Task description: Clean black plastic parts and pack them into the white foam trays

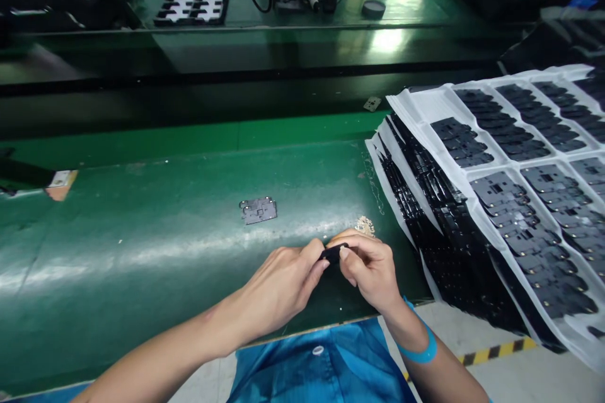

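Between both hands, just above the near part of the green bench, is a small flat black plastic part (333, 254). My left hand (295, 274) pinches its left end between thumb and fingers. My right hand (371, 264) grips the right end, thumb pressed on top. Fingers cover much of the part, so its full shape is hidden. Just beyond the right hand lies a small heap of tiny beige pieces (365, 225). A similar dark part with cut-outs (258, 210) lies flat on the bench, ahead and to the left of the hands.
Stacked trays with white rims (466, 167), filled with rows of dark parts, stand at the right and overhang the bench edge. A small metallic plate (372, 104) lies farther back. On the rear shelf are a black-and-white tray (193, 6) and a round dark lid (373, 9).
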The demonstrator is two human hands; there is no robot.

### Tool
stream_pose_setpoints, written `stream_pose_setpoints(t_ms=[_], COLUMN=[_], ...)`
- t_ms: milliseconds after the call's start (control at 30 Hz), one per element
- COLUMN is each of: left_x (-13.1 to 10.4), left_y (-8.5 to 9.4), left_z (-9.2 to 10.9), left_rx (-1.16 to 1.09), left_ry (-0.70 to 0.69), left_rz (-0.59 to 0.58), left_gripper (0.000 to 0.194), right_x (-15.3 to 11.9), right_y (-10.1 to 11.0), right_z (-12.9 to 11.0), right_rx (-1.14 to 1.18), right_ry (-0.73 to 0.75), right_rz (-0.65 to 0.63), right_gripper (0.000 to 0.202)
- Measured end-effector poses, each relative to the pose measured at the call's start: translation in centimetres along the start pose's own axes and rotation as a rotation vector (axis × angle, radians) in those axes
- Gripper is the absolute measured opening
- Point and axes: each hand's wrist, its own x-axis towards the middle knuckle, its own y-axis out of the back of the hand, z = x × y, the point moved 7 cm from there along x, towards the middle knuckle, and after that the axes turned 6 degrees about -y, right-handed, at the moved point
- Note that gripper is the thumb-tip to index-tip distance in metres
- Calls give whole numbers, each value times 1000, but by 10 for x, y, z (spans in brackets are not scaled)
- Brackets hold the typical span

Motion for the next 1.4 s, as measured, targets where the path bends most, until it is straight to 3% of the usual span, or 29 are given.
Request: stream_pose_setpoints(t_ms=[300,900,1400], left_x=[4,9,14], left_y=[-1,-6,-11], left_z=[1,2,0], left_rx=[54,55,1], left_ry=[-19,-32,20], left_rz=[2,-28,-92], left_gripper=[20,19,18], right_x=[1,-3,-6], right_y=[3,8,11], right_z=[6,9,14], right_rx=[96,164,114], right_ry=[-68,-20,-40], right_rz=[-7,-50,-30], right_gripper=[25,16,22])
